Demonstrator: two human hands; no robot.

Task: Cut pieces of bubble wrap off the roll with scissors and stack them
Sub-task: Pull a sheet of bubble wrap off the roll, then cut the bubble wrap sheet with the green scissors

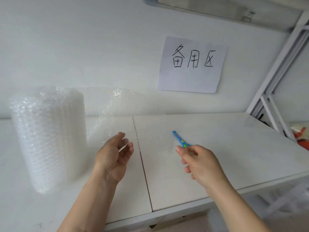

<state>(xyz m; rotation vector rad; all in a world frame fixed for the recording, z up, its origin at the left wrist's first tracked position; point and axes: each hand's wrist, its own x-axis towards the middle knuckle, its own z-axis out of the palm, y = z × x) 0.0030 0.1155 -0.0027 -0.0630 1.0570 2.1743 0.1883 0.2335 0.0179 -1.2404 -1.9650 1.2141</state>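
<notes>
A tall roll of clear bubble wrap (48, 136) stands upright on the left of the white table (234, 148). A loose sheet of bubble wrap (127, 113) runs from the roll to the right and lies over the table's middle. My left hand (115, 158) pinches the near edge of that sheet between thumb and fingers. My right hand (202, 163) grips small blue scissors with a green pivot (179, 138); their closed tip points up and away, over the sheet's right part.
A paper sign with handwritten characters (192, 64) hangs on the white wall behind. A seam (143, 164) splits the table into two tops. White metal shelving (275, 97) stands at the right, with orange and white items (302, 136) beside it.
</notes>
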